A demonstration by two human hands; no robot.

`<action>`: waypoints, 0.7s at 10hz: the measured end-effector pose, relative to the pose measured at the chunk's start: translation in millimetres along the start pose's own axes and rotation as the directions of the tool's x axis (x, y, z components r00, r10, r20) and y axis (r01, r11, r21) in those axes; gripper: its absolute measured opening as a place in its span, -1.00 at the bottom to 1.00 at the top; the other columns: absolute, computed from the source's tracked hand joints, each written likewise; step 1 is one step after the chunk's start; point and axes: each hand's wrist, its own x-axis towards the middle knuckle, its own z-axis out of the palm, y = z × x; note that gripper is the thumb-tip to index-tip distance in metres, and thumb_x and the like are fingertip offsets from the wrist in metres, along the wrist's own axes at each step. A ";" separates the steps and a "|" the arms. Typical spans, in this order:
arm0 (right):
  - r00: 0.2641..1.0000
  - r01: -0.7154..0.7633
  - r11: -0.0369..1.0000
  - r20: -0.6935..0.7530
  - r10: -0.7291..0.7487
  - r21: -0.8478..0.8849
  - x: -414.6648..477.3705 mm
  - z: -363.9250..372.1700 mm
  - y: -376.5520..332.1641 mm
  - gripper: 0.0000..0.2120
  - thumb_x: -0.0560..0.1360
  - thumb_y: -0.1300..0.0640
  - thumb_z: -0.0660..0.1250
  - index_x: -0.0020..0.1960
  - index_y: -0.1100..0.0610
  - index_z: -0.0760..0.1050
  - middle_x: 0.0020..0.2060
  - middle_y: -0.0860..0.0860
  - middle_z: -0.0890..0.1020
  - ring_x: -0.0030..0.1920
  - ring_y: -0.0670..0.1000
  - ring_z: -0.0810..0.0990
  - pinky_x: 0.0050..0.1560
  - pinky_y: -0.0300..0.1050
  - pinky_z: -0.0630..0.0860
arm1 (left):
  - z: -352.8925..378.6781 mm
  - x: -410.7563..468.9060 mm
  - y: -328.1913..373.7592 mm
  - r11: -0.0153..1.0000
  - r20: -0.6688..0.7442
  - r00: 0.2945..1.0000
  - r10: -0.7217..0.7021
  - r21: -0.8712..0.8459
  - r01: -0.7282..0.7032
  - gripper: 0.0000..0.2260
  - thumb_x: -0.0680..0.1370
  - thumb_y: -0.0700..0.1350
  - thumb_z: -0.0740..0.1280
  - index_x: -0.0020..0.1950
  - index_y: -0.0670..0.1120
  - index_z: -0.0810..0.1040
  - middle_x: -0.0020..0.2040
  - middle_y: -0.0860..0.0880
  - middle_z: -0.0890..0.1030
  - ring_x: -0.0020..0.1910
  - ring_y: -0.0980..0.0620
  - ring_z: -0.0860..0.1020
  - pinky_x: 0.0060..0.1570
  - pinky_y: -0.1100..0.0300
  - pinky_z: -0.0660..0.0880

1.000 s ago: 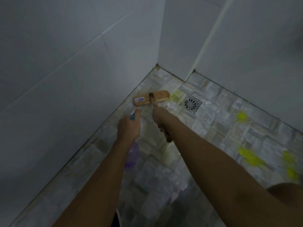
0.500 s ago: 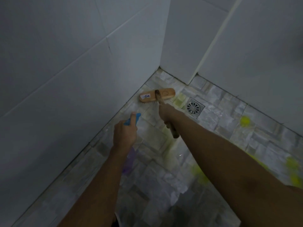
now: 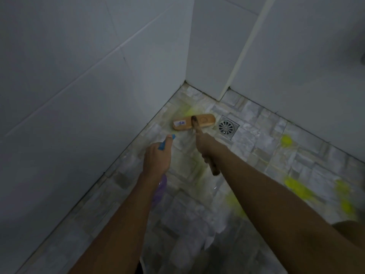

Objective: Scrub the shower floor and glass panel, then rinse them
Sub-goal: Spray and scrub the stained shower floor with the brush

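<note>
Brush head [image 3: 193,122] lies on floor [image 3: 266,147], left of drain [image 3: 226,127].

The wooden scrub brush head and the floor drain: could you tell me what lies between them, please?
In the head view, only bare wet stone tile separates the brush head from the drain; nothing else lies between.

Both forearms are bare from the lower frame edge to the wrists; no sleeves show. The left hand [image 3: 157,158] and right hand [image 3: 207,145] carry no gloves. Rings or bands cannot be discerned.
</note>
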 end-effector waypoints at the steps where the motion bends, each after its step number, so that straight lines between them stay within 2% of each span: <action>1: 0.997 -0.077 0.995 -0.013 0.078 0.059 -0.4 -3.2 0.2 -0.62 0.66 0.14 -0.05 0.39 0.22 0.32 -0.01 0.23 0.57 -0.23 0.15 0.51 -0.13 0.07 0.58 | 10.4 -2.7 5.2 0.998 -0.034 0.998 -0.051 -0.037 0.049 -0.24 0.45 0.46 0.04 -0.26 -0.22 0.62 -0.28 -0.18 0.64 -0.29 -0.15 0.63 -0.22 -0.09 0.62; 2: 0.999 -0.048 0.998 -0.020 0.049 0.039 -28.7 9.2 30.1 -0.60 0.68 0.04 -0.08 0.47 0.09 0.25 0.06 0.20 0.52 -0.25 0.07 0.48 -0.21 -0.01 0.51 | 19.2 -2.9 12.4 0.999 -0.014 1.000 -0.026 -0.026 0.026 -0.25 0.43 0.46 0.02 -0.26 -0.19 0.63 -0.28 -0.17 0.64 -0.30 -0.13 0.63 -0.25 -0.07 0.62; 3: 0.995 -0.091 0.995 0.036 0.089 0.044 -64.8 19.5 67.2 -0.59 0.70 0.02 -0.09 0.50 0.08 0.22 0.15 0.27 0.52 -0.11 0.18 0.55 -0.21 -0.02 0.53 | 25.9 0.1 21.1 0.999 0.004 0.999 0.039 -0.016 -0.039 -0.30 0.53 0.39 0.07 -0.30 -0.18 0.62 -0.31 -0.15 0.64 -0.28 -0.13 0.62 -0.23 -0.03 0.59; 4: 0.987 -0.155 0.988 0.048 0.156 -0.012 -72.6 22.5 79.4 -0.63 0.68 0.16 -0.03 0.41 0.27 0.32 0.22 0.31 0.49 0.16 0.29 0.54 0.08 0.07 0.52 | 31.6 4.3 25.8 0.997 0.028 0.997 0.073 0.009 -0.074 -0.30 0.58 0.37 0.07 -0.32 -0.21 0.59 -0.32 -0.16 0.62 -0.30 -0.11 0.60 -0.22 -0.05 0.59; 5: 0.988 -0.133 0.985 0.060 0.140 -0.107 -67.2 19.5 70.9 -0.64 0.67 0.20 -0.01 0.40 0.28 0.33 0.25 0.30 0.48 0.09 0.23 0.53 0.07 0.04 0.48 | 33.1 9.3 28.4 0.999 -0.003 0.999 0.042 0.006 -0.042 -0.27 0.52 0.43 0.01 -0.31 -0.18 0.59 -0.29 -0.17 0.63 -0.28 -0.14 0.61 -0.22 -0.06 0.61; 6: 0.985 -0.160 0.987 0.057 0.161 -0.025 -45.1 6.5 58.4 -0.63 0.69 0.15 -0.04 0.41 0.28 0.29 0.26 0.28 0.46 -0.01 0.14 0.49 -0.03 0.03 0.53 | 32.1 12.1 37.6 0.998 -0.031 0.998 0.063 0.021 -0.062 -0.36 0.59 0.36 0.05 -0.38 -0.12 0.51 -0.26 -0.19 0.61 -0.23 -0.18 0.60 -0.19 -0.03 0.57; 7: 0.988 -0.155 0.985 0.022 0.153 0.073 -41.1 0.4 52.2 -0.66 0.67 0.23 0.01 0.38 0.32 0.34 0.18 0.29 0.50 0.13 0.26 0.56 0.05 0.07 0.52 | 34.1 12.5 37.5 0.991 -0.021 0.994 0.109 0.076 -0.108 -0.39 0.59 0.36 0.06 -0.39 -0.08 0.46 -0.20 -0.24 0.63 -0.18 -0.22 0.59 -0.16 0.00 0.52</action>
